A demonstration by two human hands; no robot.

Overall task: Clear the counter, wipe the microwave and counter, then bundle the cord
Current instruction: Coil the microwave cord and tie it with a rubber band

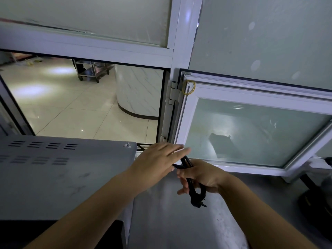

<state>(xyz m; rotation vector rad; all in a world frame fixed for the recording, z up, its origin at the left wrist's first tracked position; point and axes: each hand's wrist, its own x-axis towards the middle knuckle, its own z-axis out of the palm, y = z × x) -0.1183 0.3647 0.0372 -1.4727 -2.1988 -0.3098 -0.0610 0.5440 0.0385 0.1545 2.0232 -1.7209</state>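
Stage: cord-bundling, by the look of it. The counter shows bare steel beside the microwave; wiping cannot be judged from here.

Cord: black cord, gathered into several strands side by side, held above the counter just right of the microwave's right edge. The plug hangs at the low end, prongs pointing down and right.

Long axis: the gathered strands run near upright, tilted a little, upper loop ends toward the window frame, plug end toward the person.

Right hand: right hand has its fingers curled round the middle of the bundle and grips it; thumb side faces left. This hand carries the bundle.

Left hand: left hand lies flat, fingers straight and together, reaching rightward over the top of the bundle. Its fingertips pass just above the upper loops. A strand seems to run under the palm, but whether it is pinched there cannot be told; nothing is plainly gripped.

Key relation: the bundle sits directly under and slightly right of the left fingertips, and already inside the right hand. The left is the free hand and the nearer to the loose upper end, so any wrap or tuck likely falls to it, crossing the bundle's long axis.

Risk: judged only, loops may slip out at the top if the right grip loosens.

Nearby: a yellow rubber band hangs on the window frame corner, well apart from both hands.
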